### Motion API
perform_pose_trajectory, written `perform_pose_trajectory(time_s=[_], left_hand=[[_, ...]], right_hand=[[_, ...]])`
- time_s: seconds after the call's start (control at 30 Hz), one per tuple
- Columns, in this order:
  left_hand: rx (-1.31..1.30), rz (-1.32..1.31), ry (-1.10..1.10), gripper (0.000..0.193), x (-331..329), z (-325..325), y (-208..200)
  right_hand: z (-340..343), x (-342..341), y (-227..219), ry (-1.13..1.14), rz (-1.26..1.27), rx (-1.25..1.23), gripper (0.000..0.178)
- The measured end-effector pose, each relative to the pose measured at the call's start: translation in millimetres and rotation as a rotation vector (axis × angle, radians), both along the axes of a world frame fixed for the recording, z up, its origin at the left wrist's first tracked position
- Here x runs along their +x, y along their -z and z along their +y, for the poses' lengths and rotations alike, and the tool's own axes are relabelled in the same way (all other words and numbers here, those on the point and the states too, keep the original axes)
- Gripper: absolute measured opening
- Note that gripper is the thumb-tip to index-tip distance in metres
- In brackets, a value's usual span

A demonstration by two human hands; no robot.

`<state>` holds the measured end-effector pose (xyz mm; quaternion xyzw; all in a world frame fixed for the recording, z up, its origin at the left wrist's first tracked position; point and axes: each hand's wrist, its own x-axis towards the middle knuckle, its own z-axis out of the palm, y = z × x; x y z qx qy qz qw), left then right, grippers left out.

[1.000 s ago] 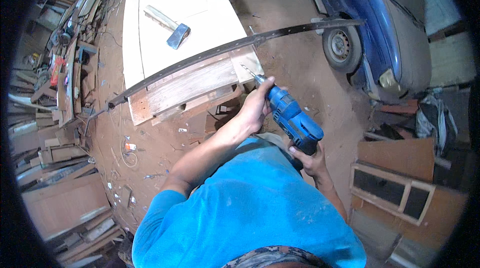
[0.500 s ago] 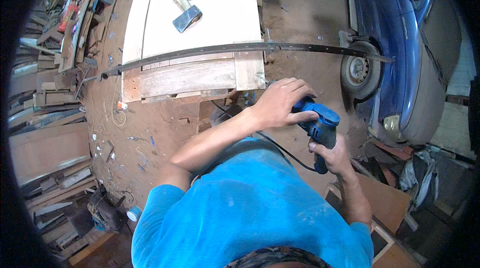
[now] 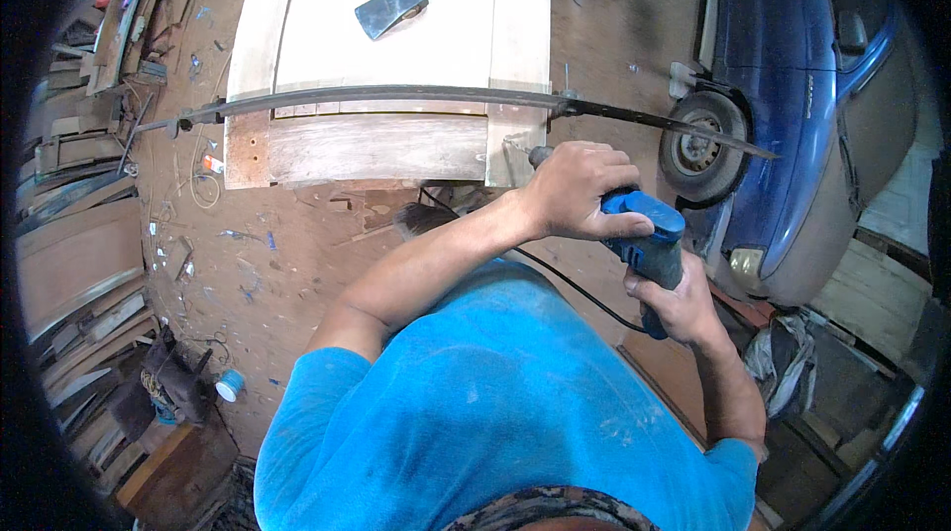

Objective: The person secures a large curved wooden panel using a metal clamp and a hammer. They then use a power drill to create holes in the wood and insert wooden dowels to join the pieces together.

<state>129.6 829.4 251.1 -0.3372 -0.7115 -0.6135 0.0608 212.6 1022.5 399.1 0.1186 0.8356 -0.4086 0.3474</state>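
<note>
Blue corded drill is held two-handed at the near right corner of the pale wooden panel. Rear grip is wrapped by the closed right hand; trigger finger is hidden, so trigger state can't be told. Front of the drill body is clasped from above by the left hand, thumb laid along the blue housing. Bit is pointed left at the corner block; whether wood is touched can't be told. Black cable is run from the grip's base across in front of the blue shirt. Panel is crossed near its close end by a long dark metal bar, which is extended past both sides. Hammer is laid on the panel beyond the bar. Blue car is parked to the right; scrap wood is piled at left.
</note>
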Motion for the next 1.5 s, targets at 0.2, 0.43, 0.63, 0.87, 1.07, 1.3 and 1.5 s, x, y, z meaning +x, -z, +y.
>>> perform_pose_trajectory(time_s=[0.2,0.43,0.63,0.87,1.07,1.3,1.5], left_hand=[[0.079,-0.045,-0.057,0.062,-14,-7,2],[0.167,-0.084,-0.17,0.067,-23,-12,0],[0.27,-0.07,-0.316,0.069,-27,-19,-13],[0.314,-0.104,-0.468,0.072,-27,-29,-16],[0.37,-0.174,-0.475,0.071,-36,-31,-11],[0.33,-0.21,-0.408,0.069,-36,-32,-10],[0.326,-0.155,-0.422,0.071,-31,-32,-9]], right_hand=[[-18,-25,-14,0.0,-0.081,0.08,0.028],[-34,-59,-36,-0.091,-0.156,0.163,0.03],[-58,-92,-45,-0.303,0.089,0.146,0.07],[-89,-131,-59,-0.45,-0.061,0.219,0.085],[-105,-145,-61,-0.409,-0.119,0.227,0.072],[-104,-142,-58,-0.356,-0.121,0.248,0.068],[-96,-129,-55,-0.353,-0.156,0.266,0.077]])
